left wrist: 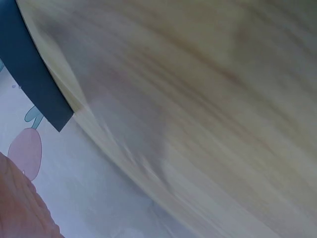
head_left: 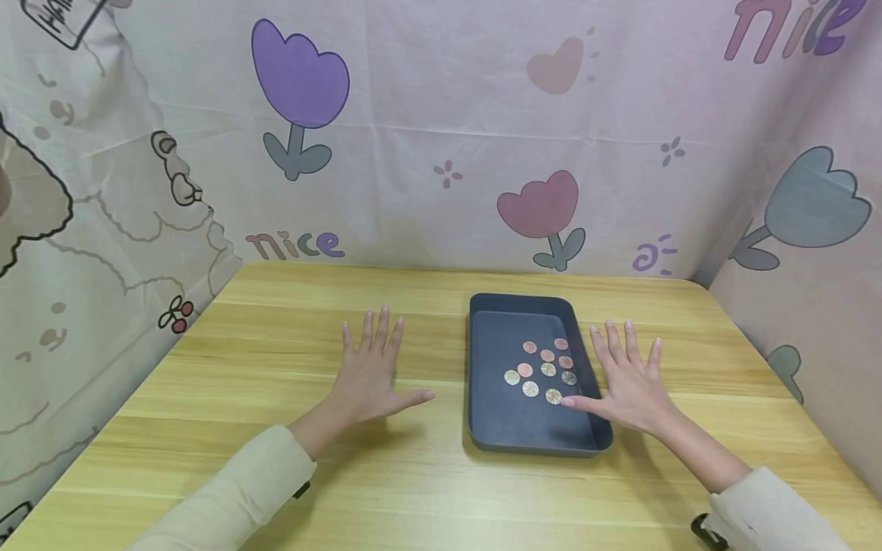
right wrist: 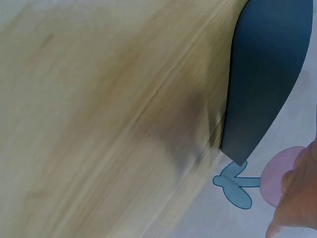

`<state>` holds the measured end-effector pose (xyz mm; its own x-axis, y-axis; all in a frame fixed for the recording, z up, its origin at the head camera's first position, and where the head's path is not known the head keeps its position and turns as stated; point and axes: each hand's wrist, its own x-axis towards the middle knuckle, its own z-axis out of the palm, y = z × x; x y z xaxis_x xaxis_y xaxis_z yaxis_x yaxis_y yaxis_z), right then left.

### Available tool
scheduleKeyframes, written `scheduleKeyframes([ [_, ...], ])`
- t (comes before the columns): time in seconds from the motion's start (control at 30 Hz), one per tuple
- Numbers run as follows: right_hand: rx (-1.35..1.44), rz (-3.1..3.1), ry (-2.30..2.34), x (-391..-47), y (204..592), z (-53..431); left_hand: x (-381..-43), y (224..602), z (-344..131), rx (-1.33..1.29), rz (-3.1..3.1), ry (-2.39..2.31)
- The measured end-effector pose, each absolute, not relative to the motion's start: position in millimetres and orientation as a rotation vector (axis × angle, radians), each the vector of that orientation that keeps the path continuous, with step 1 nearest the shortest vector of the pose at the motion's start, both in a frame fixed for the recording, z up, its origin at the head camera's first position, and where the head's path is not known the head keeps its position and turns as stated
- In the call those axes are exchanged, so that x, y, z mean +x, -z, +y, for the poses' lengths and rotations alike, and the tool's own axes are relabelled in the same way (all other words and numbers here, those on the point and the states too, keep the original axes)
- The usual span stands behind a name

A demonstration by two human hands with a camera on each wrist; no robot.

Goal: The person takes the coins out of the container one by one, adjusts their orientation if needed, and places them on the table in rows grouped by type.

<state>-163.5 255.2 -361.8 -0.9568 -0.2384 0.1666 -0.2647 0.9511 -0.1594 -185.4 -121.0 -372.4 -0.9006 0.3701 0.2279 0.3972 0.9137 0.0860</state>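
A dark grey rectangular tray (head_left: 506,428) stands on the table, right of the middle. Several coins (head_left: 530,389), some copper and some golden, lie loosely on its floor toward the right side. My left hand (head_left: 368,383) hovers over the wood to the left of the tray, fingers straight and spread, holding nothing. To the right of the tray is my right hand (head_left: 630,386), also spread and holding nothing; its thumb reaches across the tray's right wall and overlaps a golden coin in the head view. Both wrist views show the tray's outer wall (left wrist: 37,69) and part of each hand.
The wooden table (head_left: 276,344) has light grain, and its back edge meets a printed cloth (head_left: 413,191) with tulips and lettering. More cloth hangs at the left and right sides. Beige sleeves (head_left: 234,482) cover both forearms.
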Motion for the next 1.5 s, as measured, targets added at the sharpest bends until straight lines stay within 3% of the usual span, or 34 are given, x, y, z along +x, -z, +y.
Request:
scheduleKeyframes([
  [0.6,0.494,-2.906,-0.389,-161.3,361.3,266.0,-186.8,367.8,-111.9,-0.685,-2.884,0.345],
  [0.97,0.542,-2.978,-0.62,-135.2,365.2,262.4,-187.8,361.9,-67.6,-0.904,-2.768,0.716],
  [1.5,0.564,-2.985,-0.7,-127.3,382.9,263.4,-207.7,389.3,-0.4,-1.04,-2.564,1.169],
])
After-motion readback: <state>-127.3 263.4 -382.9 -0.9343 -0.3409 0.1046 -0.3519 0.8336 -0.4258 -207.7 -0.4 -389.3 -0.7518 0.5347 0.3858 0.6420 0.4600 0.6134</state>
